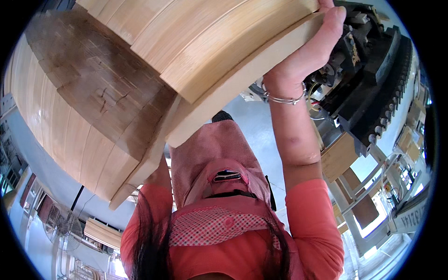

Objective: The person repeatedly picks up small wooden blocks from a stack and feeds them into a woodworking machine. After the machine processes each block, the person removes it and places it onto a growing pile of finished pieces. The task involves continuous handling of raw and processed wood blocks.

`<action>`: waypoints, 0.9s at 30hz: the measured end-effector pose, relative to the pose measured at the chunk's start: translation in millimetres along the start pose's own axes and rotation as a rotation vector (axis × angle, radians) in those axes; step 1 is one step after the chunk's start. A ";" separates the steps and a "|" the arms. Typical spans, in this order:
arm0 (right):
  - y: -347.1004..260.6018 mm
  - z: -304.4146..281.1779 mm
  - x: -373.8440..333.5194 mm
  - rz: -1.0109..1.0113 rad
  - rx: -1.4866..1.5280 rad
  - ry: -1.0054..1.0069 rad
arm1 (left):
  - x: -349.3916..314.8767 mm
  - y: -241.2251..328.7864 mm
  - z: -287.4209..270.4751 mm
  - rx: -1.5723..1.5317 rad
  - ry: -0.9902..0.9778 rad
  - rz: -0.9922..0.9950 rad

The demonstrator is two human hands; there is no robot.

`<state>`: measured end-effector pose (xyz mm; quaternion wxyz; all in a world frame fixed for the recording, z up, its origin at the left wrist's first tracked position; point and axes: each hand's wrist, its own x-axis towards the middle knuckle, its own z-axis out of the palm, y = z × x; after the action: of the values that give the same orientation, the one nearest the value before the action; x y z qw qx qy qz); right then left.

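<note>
A stack of pale wooden boards [140,70] with curved layered edges fills the upper left of the view, held close to the camera. My right hand [310,49] grips the far edge of the lowest board at the upper right, with a silver bracelet [284,99] on the wrist. My left arm [159,176] in a salmon sleeve reaches up under the stack. The boards hide my left hand. Below are my pink checked apron [214,158] and salmon shirt.
A dark machine [368,70] with a toothed chain and wiring stands at the right, wooden blocks [338,156] beneath it. Grey floor [259,126] shows past the apron. A fan [65,228] and more stacked boards [100,233] sit at the lower left.
</note>
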<state>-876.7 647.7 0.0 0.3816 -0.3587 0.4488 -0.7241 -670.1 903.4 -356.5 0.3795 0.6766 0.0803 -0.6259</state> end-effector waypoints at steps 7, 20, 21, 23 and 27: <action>-5.9 -13.6 6.5 0.095 0.215 -0.151 | -0.9 2.3 -4.6 0.023 -0.009 -0.012; -8.6 0.6 -4.5 0.144 -0.050 -0.060 | -5.9 -8.3 -48.8 -0.015 0.025 -0.004; -8.4 -1.6 -6.2 0.132 -0.062 -0.097 | -6.7 -9.9 -52.7 -0.018 0.027 -0.002; -8.5 0.7 -10.0 0.154 -0.048 -0.079 | -5.2 -9.7 -63.2 -0.032 0.033 0.004; -13.7 -0.6 -16.1 0.160 -0.085 -0.110 | 4.2 -6.0 -81.5 -0.057 0.010 0.032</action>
<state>-873.0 666.3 9.6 0.4466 -0.3768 0.4846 -0.6509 -608.7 956.1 -368.6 0.4080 0.6699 0.0892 -0.6138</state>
